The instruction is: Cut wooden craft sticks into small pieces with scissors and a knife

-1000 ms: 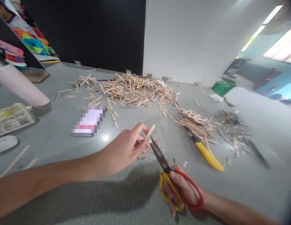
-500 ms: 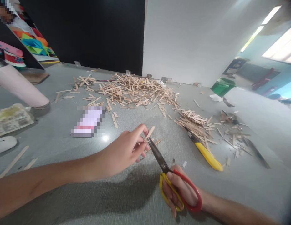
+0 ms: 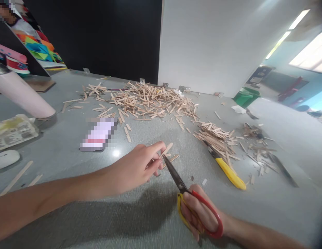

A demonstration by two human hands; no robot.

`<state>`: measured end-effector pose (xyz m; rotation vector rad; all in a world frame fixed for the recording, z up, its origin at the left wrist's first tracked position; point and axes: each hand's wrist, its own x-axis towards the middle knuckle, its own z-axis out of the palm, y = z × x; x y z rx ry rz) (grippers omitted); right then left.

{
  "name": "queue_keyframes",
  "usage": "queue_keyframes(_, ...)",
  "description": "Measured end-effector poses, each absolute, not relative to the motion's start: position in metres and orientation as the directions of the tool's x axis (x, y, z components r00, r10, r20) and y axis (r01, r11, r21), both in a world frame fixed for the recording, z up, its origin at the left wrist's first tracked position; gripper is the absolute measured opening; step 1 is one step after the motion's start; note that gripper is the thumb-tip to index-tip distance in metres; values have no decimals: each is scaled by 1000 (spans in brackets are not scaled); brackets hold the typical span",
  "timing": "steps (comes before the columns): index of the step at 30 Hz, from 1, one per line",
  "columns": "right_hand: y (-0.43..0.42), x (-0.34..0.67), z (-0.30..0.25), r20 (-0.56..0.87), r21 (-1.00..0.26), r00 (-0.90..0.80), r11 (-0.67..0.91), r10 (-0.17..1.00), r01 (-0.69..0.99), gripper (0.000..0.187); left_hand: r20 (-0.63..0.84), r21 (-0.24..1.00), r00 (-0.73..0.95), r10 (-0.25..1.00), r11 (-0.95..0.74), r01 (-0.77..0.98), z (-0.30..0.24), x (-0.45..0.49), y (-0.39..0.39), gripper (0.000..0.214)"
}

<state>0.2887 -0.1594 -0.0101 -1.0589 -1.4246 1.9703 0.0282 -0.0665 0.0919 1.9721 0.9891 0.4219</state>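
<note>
My left hand (image 3: 140, 166) pinches a short wooden craft stick (image 3: 167, 149) between thumb and forefinger above the grey table. In my right hand (image 3: 198, 209) is a pair of scissors (image 3: 173, 173) with one red and one yellow handle. The scissor blades look nearly closed, their tips at the stick beside my left fingertips; whether they touch the wood I cannot tell. A few cut stick pieces (image 3: 171, 160) lie on the table just behind the tips.
A large heap of stick pieces (image 3: 150, 98) spreads along the back panels, with a smaller pile (image 3: 215, 136) at right. A yellow utility knife (image 3: 230, 173) lies there. A phone (image 3: 98, 135), a pink bottle (image 3: 26, 93) and a white mouse (image 3: 6, 159) are on the left.
The stick and my left fingers have shifted very slightly down and right. The scissor handles look drawn closer together, with the blades closing near the stick.
</note>
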Motion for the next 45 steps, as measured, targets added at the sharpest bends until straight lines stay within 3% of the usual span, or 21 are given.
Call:
queue_keyframes(11,-158,295,-20,-266,-937,-622,-349,736,-13,75,-130,854,631,764,-238,464,96,27,-61,13)
queue_keyframes(16,-155,290,-23,-234,-856,-673,-477,701,-200,74,-171,916,662,730,-129,379,98,28,-56,12)
queue_keyframes(20,-153,288,-20,-255,-815,-695,-537,672,-221,74,-195,951,678,709,-33,309,94,32,-53,11)
queue_keyframes(28,-155,287,-41,-175,-799,-688,-510,704,-319,77,-179,969,602,778,35,243,94,35,-53,18)
queue_keyframes(45,-155,288,-35,-234,-858,-650,-469,722,-211,76,-155,969,605,781,-1,249,92,38,-59,21)
